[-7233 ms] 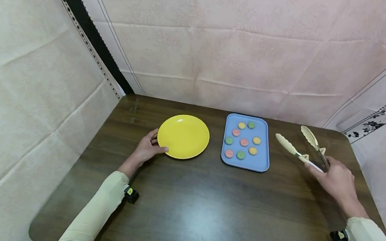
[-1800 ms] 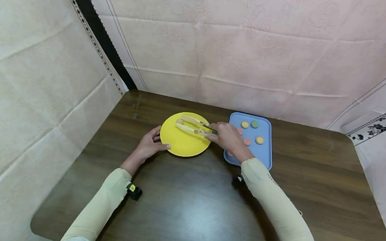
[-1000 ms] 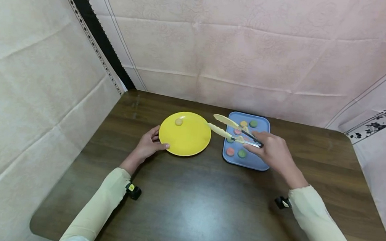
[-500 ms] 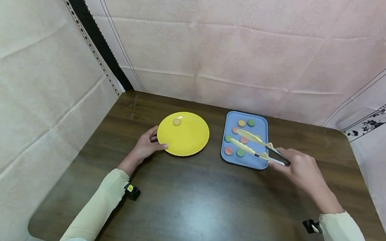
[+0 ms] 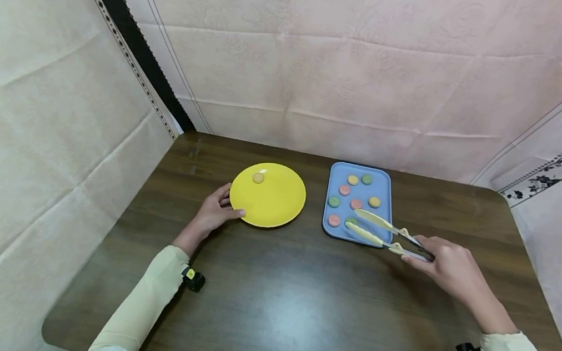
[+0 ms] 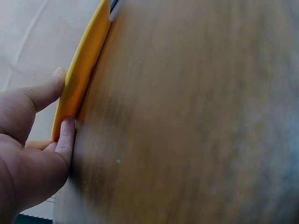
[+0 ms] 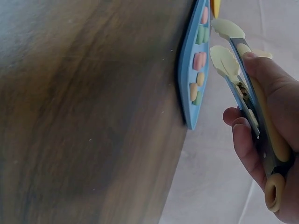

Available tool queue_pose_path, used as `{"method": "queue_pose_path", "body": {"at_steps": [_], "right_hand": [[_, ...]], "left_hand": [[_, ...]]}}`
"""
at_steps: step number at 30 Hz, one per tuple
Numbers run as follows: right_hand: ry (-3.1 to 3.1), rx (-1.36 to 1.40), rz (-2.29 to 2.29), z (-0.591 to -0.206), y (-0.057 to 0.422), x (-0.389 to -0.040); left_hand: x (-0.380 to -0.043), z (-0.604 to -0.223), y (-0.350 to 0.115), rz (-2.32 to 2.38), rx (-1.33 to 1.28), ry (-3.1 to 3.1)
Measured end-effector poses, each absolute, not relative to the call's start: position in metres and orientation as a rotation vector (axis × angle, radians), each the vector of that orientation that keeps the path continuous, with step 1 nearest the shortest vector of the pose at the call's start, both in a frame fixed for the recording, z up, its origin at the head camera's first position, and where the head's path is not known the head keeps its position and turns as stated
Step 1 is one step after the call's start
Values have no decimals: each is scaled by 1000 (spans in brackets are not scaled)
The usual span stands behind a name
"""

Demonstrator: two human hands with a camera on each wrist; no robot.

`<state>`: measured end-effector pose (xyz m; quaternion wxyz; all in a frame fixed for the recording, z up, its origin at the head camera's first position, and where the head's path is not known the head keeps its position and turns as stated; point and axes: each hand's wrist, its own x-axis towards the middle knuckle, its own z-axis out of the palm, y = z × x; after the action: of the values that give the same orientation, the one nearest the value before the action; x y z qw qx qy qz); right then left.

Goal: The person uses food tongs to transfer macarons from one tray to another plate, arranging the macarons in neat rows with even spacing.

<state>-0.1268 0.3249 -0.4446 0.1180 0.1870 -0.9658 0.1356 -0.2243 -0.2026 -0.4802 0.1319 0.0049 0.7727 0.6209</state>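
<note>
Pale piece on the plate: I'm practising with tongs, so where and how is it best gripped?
Probably pinch the pale piece by opposite sides of its round edge, tongs coming from the right: it lies alone, round face up, while the left hand holds the plate at its left.

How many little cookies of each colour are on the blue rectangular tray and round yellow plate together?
Small round pink cookies: 3
Small round green cookies: 3
Small round yellow cookies: 3, one on the plate
Total: 9

Creased pale cloth (image 5: 329, 85) hangs behind the brown table (image 5: 257, 279) (rather glossy).
</note>
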Motion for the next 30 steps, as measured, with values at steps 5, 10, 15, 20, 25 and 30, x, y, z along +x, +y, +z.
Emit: {"method": "queue_pose_path", "body": {"at_steps": [5,10,15,20,25,30], "right_hand": [[-2839,545,392,-448,328,-127],[-2856,540,384,-452,327,-129],[-2873,545,388,-453,326,-131],[-2896,542,370,-452,325,-131],[-2911,538,372,-453,324,-131],[-2902,536,404,-455,324,-131]], "left_hand": [[-231,-490,-204,1804,11,2244],[-239,-507,-208,1818,-1,2244],[-239,-512,-208,1834,10,2260],[-238,-513,-209,1821,23,2289],[-237,-511,-209,1822,15,2285],[-236,-512,-208,1823,19,2285]]}}
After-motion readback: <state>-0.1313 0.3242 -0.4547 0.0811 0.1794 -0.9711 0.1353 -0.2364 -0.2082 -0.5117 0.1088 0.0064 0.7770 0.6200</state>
